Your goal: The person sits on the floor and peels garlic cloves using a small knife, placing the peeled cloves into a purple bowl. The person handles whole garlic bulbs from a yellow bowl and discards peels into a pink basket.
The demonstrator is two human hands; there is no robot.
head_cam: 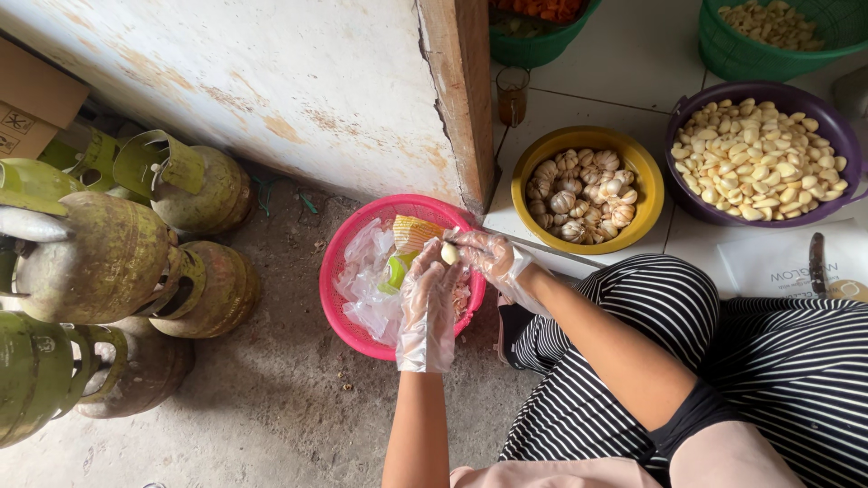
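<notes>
Sat on the floor in striped trousers (768, 361), both hands in thin clear plastic gloves, working over a pink basket (348, 271).

Left hand (428, 303) curled, fingertips closed on a small pale garlic clove (449, 254), held just above the pink basket's right half. Right hand (488, 253) also pinched on the same clove from the other side, touching the left hand's fingertips.

Inside the pink basket: crumpled clear plastic, a yellow mesh scrap and bits of garlic skin.

Just right of the pink basket, on the white tiled floor: a yellow bowl (644, 194) of whole unpeeled garlic bulbs. Farther right of the pink basket: a purple bowl (836, 131) heaped with peeled cloves, and beyond it a green basket (723, 54) with more peeled cloves. Above the yellow bowl: a small glass (512, 93) of brown liquid and a 2nd green basket (533, 47).

Left of the pink basket, on bare concrete: several worn green gas cylinders (99, 262) lying and standing together, well apart from the basket.
</notes>
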